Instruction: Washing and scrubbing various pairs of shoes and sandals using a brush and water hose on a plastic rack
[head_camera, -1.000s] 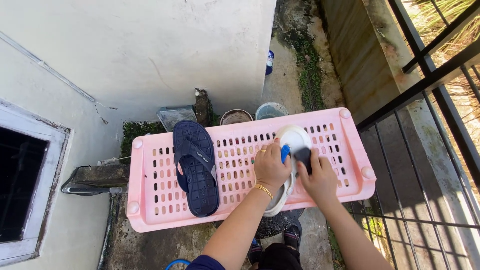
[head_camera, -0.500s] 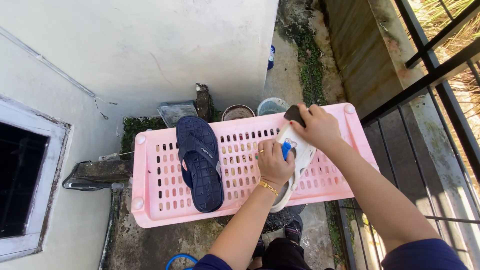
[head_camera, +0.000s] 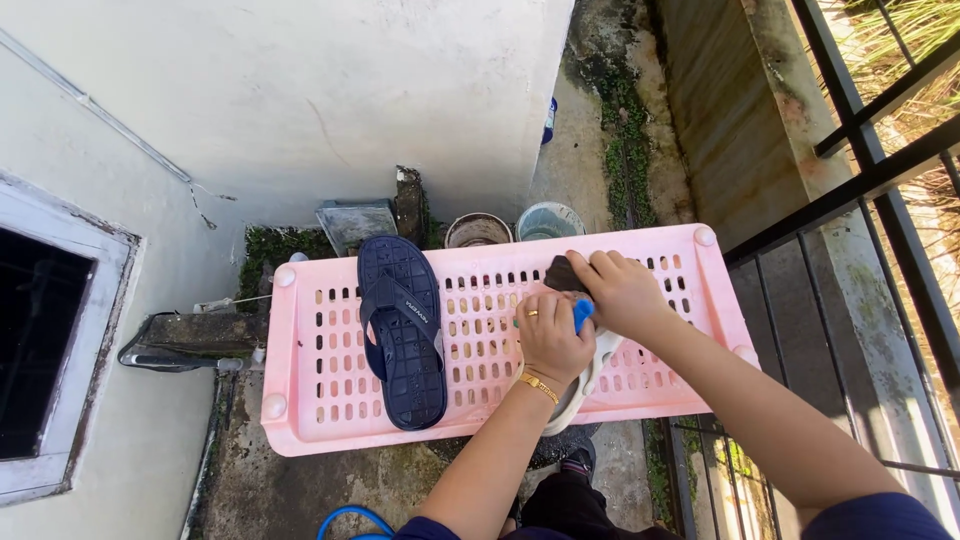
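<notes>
A pink slotted plastic tray (head_camera: 320, 340) lies flat in front of me. A dark blue flip-flop (head_camera: 404, 328) rests on its left half, strap up. My left hand (head_camera: 552, 340) presses down on a white flip-flop (head_camera: 585, 385) with a blue strap, which lies on the tray's right half and hangs over the near edge. My right hand (head_camera: 618, 288) grips a dark scrubbing pad (head_camera: 563, 272) against the far end of that white flip-flop.
Beyond the tray stand two small buckets (head_camera: 548, 220) and a grey metal pan (head_camera: 356, 222) by a white wall. A black metal railing (head_camera: 860, 200) runs along the right. A window frame (head_camera: 60, 340) is at the left. A blue hose (head_camera: 350, 522) lies below.
My right hand moved from the near end of the white flip-flop up to its far end with the pad. The left hand stayed on the flip-flop.
</notes>
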